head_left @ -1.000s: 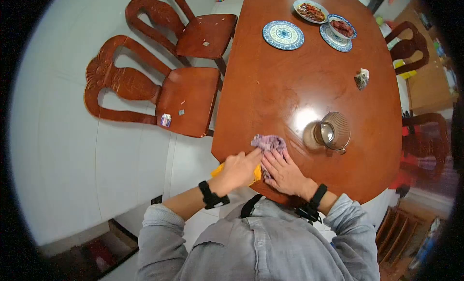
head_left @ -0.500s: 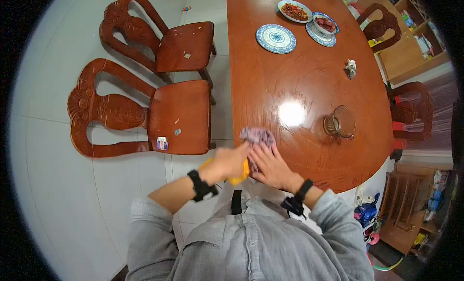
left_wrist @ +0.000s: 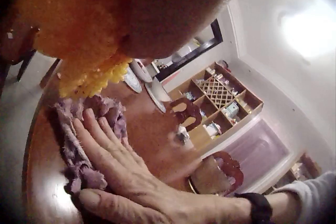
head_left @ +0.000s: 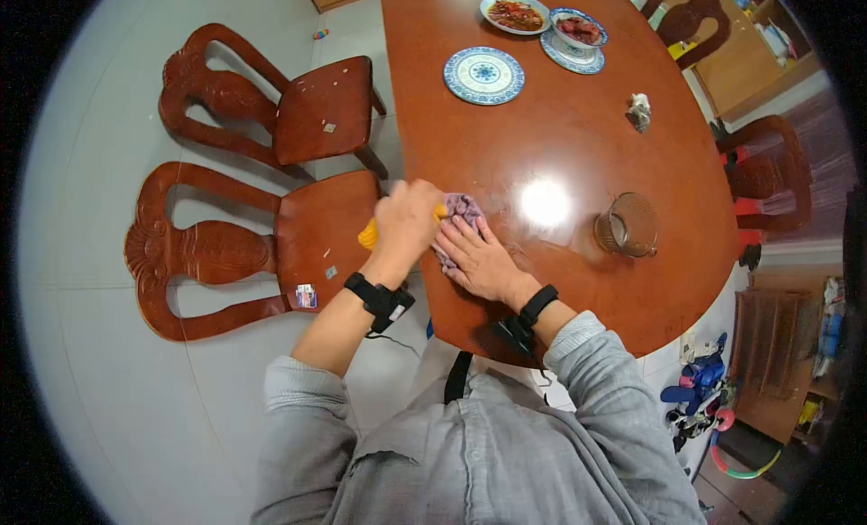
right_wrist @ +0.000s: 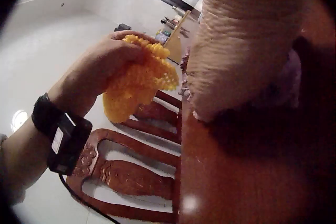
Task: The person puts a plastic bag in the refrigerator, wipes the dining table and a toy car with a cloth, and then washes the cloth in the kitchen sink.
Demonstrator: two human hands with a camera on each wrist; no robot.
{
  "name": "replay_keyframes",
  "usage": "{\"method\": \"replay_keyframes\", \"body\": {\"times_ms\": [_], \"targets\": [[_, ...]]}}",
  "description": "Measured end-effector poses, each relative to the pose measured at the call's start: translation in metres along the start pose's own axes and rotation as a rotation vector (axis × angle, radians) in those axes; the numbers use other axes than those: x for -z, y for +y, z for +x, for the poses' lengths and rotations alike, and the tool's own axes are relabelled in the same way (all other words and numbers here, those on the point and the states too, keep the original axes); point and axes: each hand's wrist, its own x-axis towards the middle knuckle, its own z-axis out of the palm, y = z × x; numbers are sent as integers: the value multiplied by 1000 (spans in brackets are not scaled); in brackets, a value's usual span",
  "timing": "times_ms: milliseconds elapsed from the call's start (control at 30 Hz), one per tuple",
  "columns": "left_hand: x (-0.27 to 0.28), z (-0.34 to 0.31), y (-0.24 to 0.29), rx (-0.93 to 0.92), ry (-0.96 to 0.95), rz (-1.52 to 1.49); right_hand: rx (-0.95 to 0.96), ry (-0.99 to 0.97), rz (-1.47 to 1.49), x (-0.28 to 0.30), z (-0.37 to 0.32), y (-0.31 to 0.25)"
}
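My right hand (head_left: 483, 263) presses with its fingers stretched out on a crumpled purple cloth (head_left: 462, 205), near the left edge of the wooden table (head_left: 533, 308). Beside it, around that edge, my left hand (head_left: 406, 222) grips a yellow-orange, bumpy-textured cloth (head_left: 368, 236). This yellow cloth (right_wrist: 131, 92) bunches out below the fingers in the right wrist view, over the chair side. Seen from the left wrist, the purple cloth (left_wrist: 79, 150) spreads out under and around the right fingers. Part of it is hidden by the hand.
A glass bowl (head_left: 626, 225) stands to the right, with a crumpled scrap (head_left: 639, 113) farther back. Toward the far end are a patterned plate (head_left: 484, 75), a dish of food (head_left: 515, 14) and a bowl of meat (head_left: 579, 28). Wooden chairs (head_left: 321, 222) line the left side.
Both hands have moved forward along the table's left edge, and the purple cloth has slid with the right hand. The left hand has lifted with the yellow cloth. The head view has shifted.
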Motion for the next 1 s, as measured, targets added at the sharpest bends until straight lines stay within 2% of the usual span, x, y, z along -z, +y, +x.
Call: {"method": "replay_keyframes", "body": {"times_ms": [67, 133, 167, 267, 300, 367, 400, 433, 467, 500, 533, 600, 667, 733, 867, 933, 1000], "targets": [[-35, -5, 10, -333, 21, -40, 16, 68, 3, 1, -12, 5], [-43, -14, 30, -363, 111, -102, 38, 10, 106, 7, -26, 11], [-44, -19, 36, -360, 105, -102, 68, 146, 148, 16, -33, 11], [-27, -38, 49, -363, 76, -62, -3, 157, 218, 64, -61, 13], [-23, -41, 52, -365, 52, -15, -44, 376, 98, 96, -67, 17], [-38, -40, 53, -341, 36, 13, -273, 550, -193, 139, -99, 45], [-47, -40, 53, -309, 24, 40, -505, 543, -158, 150, -121, 70], [-54, -39, 57, -307, 22, 40, -684, 607, -431, 151, -136, 83], [-63, -36, 62, -291, 12, 11, -883, 521, -397, 146, -153, 96], [-67, -31, 70, -275, 5, -18, -1036, 537, -105, 144, -161, 110], [-70, -29, 80, -274, 9, -19, -1032, 539, -108, 142, -167, 120], [-70, -31, 104, -275, -23, 108, -1229, 220, 111, 147, -166, 127], [-73, -37, 128, -280, -61, 157, -1180, 285, 54, 148, -173, 137], [-77, -41, 150, -397, -109, 183, -1134, 353, -2, 149, -186, 149], [-97, -22, 189, -468, -131, 141, -1297, 594, 54, 153, -230, 195], [-106, -1, 203, -477, -130, 153, -1397, 559, -6, 159, -241, 219], [-113, 27, 215, -471, -69, 162, -1393, 592, 32, 164, -238, 236]]}}
